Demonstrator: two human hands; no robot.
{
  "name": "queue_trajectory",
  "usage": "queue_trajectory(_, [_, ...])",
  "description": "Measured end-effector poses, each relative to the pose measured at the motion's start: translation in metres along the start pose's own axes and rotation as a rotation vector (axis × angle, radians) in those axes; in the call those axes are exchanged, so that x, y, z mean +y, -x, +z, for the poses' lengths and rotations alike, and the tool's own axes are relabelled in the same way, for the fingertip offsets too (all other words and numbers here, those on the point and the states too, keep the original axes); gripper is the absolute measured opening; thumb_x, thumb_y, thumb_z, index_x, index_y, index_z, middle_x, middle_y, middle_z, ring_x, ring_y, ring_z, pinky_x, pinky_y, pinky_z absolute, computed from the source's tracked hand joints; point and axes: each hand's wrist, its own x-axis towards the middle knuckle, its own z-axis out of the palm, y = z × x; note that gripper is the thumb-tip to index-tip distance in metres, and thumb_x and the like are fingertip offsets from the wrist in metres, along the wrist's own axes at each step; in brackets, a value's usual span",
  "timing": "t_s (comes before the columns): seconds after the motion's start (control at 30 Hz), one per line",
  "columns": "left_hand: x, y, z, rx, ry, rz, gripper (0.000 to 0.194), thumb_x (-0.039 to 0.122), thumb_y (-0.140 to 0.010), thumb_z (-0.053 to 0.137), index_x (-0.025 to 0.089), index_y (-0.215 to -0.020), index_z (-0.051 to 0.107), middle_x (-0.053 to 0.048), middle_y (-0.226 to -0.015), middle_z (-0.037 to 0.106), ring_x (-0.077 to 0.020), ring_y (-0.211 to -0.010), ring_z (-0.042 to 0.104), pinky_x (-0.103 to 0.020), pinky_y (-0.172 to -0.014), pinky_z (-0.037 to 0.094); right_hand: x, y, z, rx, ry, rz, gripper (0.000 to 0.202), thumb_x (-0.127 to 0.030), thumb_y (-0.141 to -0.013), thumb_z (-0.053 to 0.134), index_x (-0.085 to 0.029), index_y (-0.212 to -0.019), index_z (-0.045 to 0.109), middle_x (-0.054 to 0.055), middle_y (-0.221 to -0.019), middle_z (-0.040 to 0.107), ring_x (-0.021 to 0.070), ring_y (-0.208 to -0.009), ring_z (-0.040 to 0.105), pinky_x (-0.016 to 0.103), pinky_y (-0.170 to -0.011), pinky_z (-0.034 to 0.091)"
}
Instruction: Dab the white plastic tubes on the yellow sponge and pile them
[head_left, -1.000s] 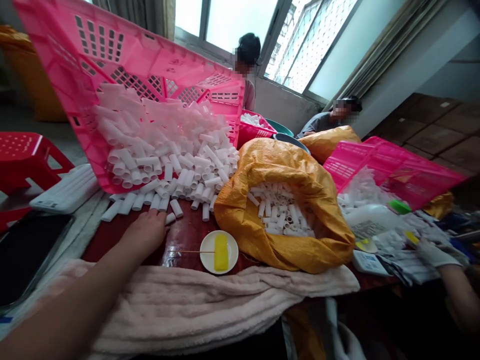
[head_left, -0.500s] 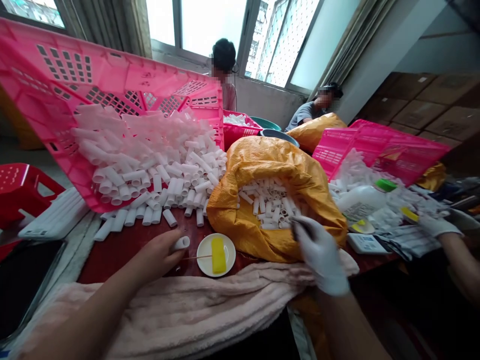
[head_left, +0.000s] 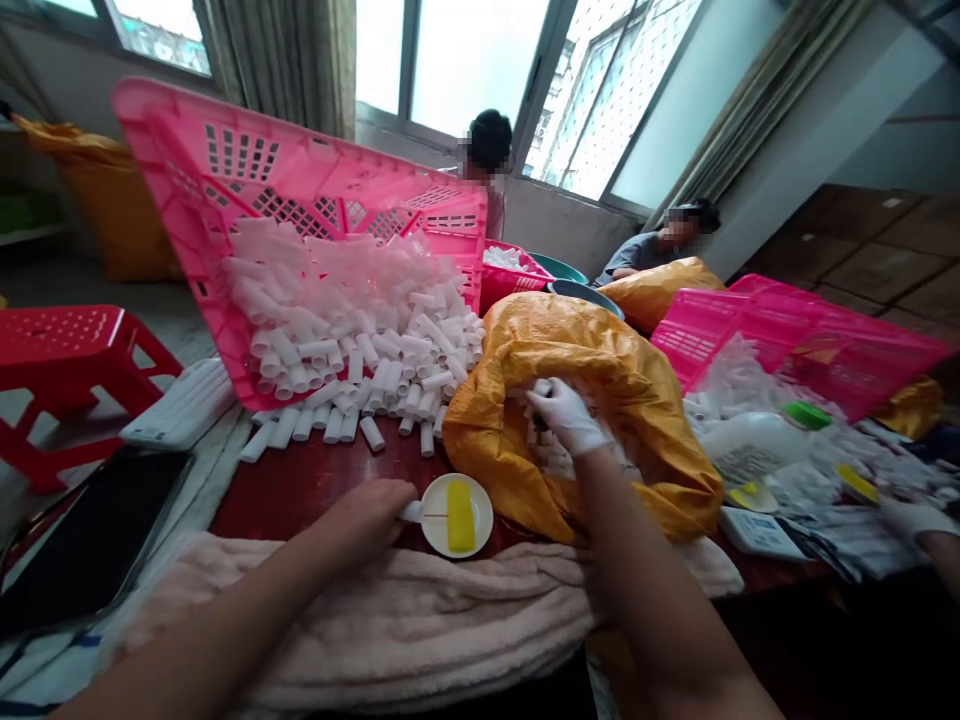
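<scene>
My bare left hand (head_left: 379, 515) is closed round a white tube (head_left: 411, 512), whose end sticks out beside a small white plate (head_left: 486, 520). On that plate lies a yellow sponge (head_left: 460, 515) with a thin stick next to it. My right hand (head_left: 564, 412), in a white glove, is inside the opening of an orange sack (head_left: 487, 430). Its fingers are pressed together around something dark that I cannot make out. White pieces lie in the sack under the glove. Many white tubes (head_left: 390, 375) spill from a tipped pink crate (head_left: 300, 150) onto the dark red table (head_left: 300, 490).
A pink towel (head_left: 360, 620) lies along the table's front edge. At left are a red stool (head_left: 67, 345) and a black tablet (head_left: 90, 540). To the right are a bottle (head_left: 757, 440), a white box (head_left: 761, 532) and another person's gloved hand (head_left: 919, 518). Two people sit behind.
My right hand has moved up and left, deeper over the sack's opening. The left hand has brought its tube to the plate's edge. The whole view has shifted, so things appear farther right.
</scene>
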Motion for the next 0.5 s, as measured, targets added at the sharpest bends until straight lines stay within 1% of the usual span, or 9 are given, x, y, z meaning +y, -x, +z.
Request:
queue_trajectory(0.07, [0.001, -0.001, 0.001, 0.025, 0.009, 0.009, 0.01, 0.015, -0.076, 0.041, 0.019, -0.076, 0.05, -0.002, -0.081, 0.059, -0.016, -0.077, 0.053, -0.025, -0.069, 0.038, -0.001, 0.021, 0.001, -0.104, -0.188, 0.104, 0.031, -0.043, -0.08, 0.049, -0.014, -0.087, 0.056, -0.005, -0.054, 0.05, 0.0067, -0.041, 0.042, 0.019, -0.039, 0.037])
queue_trajectory(0.13, [0.002, -0.002, 0.0, 0.044, 0.026, 0.018, 0.009, 0.016, -0.076, 0.041, 0.019, -0.073, 0.05, -0.001, -0.078, 0.058, -0.015, -0.073, 0.053, -0.024, -0.066, 0.037, 0.002, 0.055, 0.007, -0.238, -0.433, 0.232, 0.032, -0.041, -0.077, 0.056, -0.016, -0.097, 0.054, -0.007, -0.055, 0.048, 0.0046, -0.036, 0.035, 0.018, -0.033, 0.031])
queue_trajectory(0.2, [0.002, -0.002, -0.001, 0.036, 0.047, 0.032, 0.009, 0.017, -0.076, 0.042, 0.019, -0.072, 0.049, -0.001, -0.076, 0.058, -0.0142, -0.07, 0.052, -0.023, -0.062, 0.035, 0.007, 0.086, 0.019, -0.337, -0.587, 0.331, 0.037, -0.036, -0.072, 0.063, -0.018, -0.102, 0.052, -0.007, -0.059, 0.051, 0.0038, -0.035, 0.034, 0.017, -0.032, 0.03])
queue_trajectory(0.23, [0.002, -0.002, -0.002, 0.024, 0.051, 0.039, 0.009, 0.018, -0.076, 0.042, 0.019, -0.072, 0.049, -0.001, -0.075, 0.058, -0.0139, -0.068, 0.052, -0.023, -0.06, 0.035, 0.01, 0.097, 0.028, -0.361, -0.611, 0.338, 0.037, -0.034, -0.071, 0.063, -0.019, -0.103, 0.051, -0.006, -0.063, 0.053, 0.0044, -0.036, 0.037, 0.018, -0.033, 0.033])
queue_trajectory(0.27, [0.001, -0.003, -0.002, 0.014, 0.048, 0.044, 0.009, 0.019, -0.077, 0.043, 0.019, -0.071, 0.049, -0.001, -0.073, 0.057, -0.0137, -0.067, 0.052, -0.023, -0.059, 0.034, 0.014, 0.102, 0.038, -0.367, -0.6, 0.31, 0.036, -0.033, -0.072, 0.063, -0.019, -0.103, 0.051, -0.004, -0.067, 0.055, 0.006, -0.04, 0.042, 0.019, -0.036, 0.037])
queue_trajectory(0.3, [0.001, -0.003, -0.003, 0.009, 0.039, 0.046, 0.009, 0.02, -0.077, 0.043, 0.019, -0.07, 0.049, -0.001, -0.072, 0.057, -0.0137, -0.066, 0.052, -0.023, -0.058, 0.034, 0.018, 0.104, 0.048, -0.348, -0.556, 0.252, 0.032, -0.033, -0.074, 0.061, -0.019, -0.101, 0.052, -0.002, -0.071, 0.058, 0.0084, -0.047, 0.048, 0.021, -0.042, 0.043])
queue_trajectory(0.37, [0.0, -0.004, -0.004, 0.005, 0.012, 0.038, 0.009, 0.021, -0.076, 0.044, 0.018, -0.069, 0.05, -0.001, -0.071, 0.057, -0.0141, -0.066, 0.052, -0.023, -0.058, 0.034, 0.026, 0.098, 0.064, -0.276, -0.407, 0.077, 0.022, -0.034, -0.079, 0.055, -0.018, -0.095, 0.055, 0.002, -0.078, 0.061, 0.014, -0.063, 0.057, 0.027, -0.057, 0.051])
queue_trajectory(0.43, [0.001, -0.004, -0.004, 0.001, -0.009, 0.021, 0.009, 0.021, -0.075, 0.045, 0.018, -0.07, 0.051, -0.002, -0.072, 0.057, -0.0145, -0.066, 0.052, -0.024, -0.058, 0.034, 0.033, 0.089, 0.074, -0.251, -0.256, -0.086, 0.019, -0.032, -0.085, 0.048, -0.017, -0.092, 0.057, 0.006, -0.085, 0.063, 0.018, -0.078, 0.06, 0.032, -0.072, 0.052])
queue_trajectory(0.5, [0.002, -0.004, -0.005, -0.005, -0.023, 0.005, 0.009, 0.022, -0.076, 0.045, 0.018, -0.07, 0.051, -0.002, -0.073, 0.058, -0.015, -0.067, 0.053, -0.024, -0.058, 0.035, 0.036, 0.085, 0.075, -0.28, -0.142, -0.192, 0.02, -0.028, -0.088, 0.043, -0.016, -0.097, 0.057, 0.008, -0.092, 0.064, 0.0191, -0.086, 0.06, 0.035, -0.081, 0.05])
